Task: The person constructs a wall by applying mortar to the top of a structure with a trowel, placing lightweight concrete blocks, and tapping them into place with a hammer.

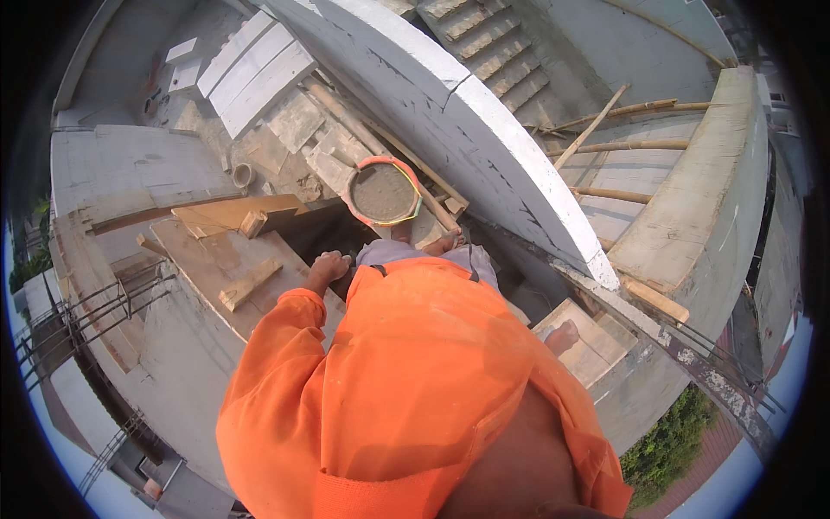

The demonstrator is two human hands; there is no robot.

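My left hand (328,266), at the end of an orange sleeve, is closed beside the edge of a plywood panel (298,252). What its fingers hold, if anything, is hidden. To the right, what looks like my right hand (563,336) rests on a pale wooden board (588,353); its fingers are too small to read. Ahead of my knees stands a round pan (381,192) with an orange rim and grey, mortar-like contents. Close to it, a bare foot (445,242) is on the planks.
A curved white-topped wall (501,130) runs along my right, with concrete steps (484,39) beyond. Pale blocks (257,73) are stacked at the far left. Wood offcuts (251,284) lie on the plywood, and rebar (95,311) juts out at left. Dark gaps open around my legs.
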